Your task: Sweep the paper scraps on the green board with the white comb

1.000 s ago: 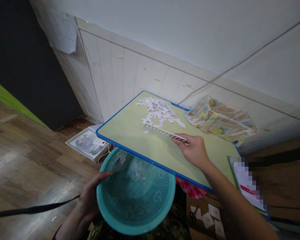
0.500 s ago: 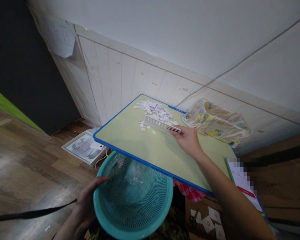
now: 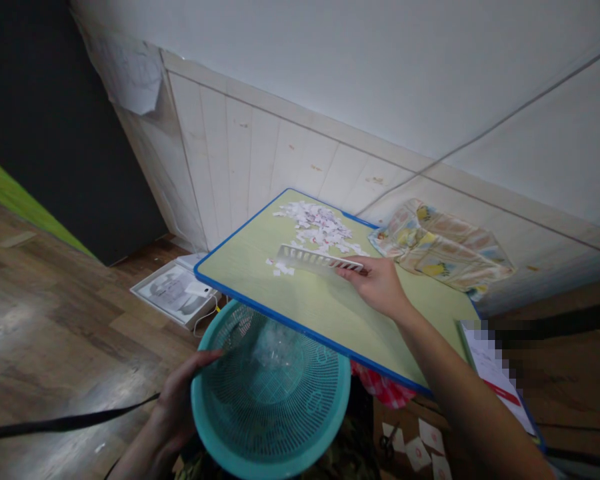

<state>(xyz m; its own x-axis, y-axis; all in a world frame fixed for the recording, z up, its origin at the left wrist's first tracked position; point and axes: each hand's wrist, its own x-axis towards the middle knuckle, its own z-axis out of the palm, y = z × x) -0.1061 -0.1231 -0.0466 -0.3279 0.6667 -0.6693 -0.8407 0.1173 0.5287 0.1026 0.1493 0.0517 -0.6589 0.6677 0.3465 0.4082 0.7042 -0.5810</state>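
My right hand [image 3: 377,283] is closed around one end of a white slotted plastic strip [image 3: 315,259], held low over the yellow-green table top [image 3: 260,280]. Just left of the strip's far end lie a few small paper scraps [image 3: 283,269]. Behind it spreads a larger heap of white paper bits [image 3: 317,220]. My left hand [image 3: 185,387] grips the rim of a turquoise plastic basket [image 3: 270,460] beneath the table's near edge. Something clear and crinkled, like plastic film [image 3: 275,350], lies inside the basket.
A patterned cloth [image 3: 440,250] lies at the table's back right, against the wall. A notebook [image 3: 495,377] rests at the right end. On the floor are a white open box [image 3: 173,290] at left, and scissors [image 3: 389,443] with paper squares [image 3: 417,453] at lower right.
My right hand has drawn the strip toward the table's near edge, and a few scraps have come away from the heap with it. My left hand still holds the basket.
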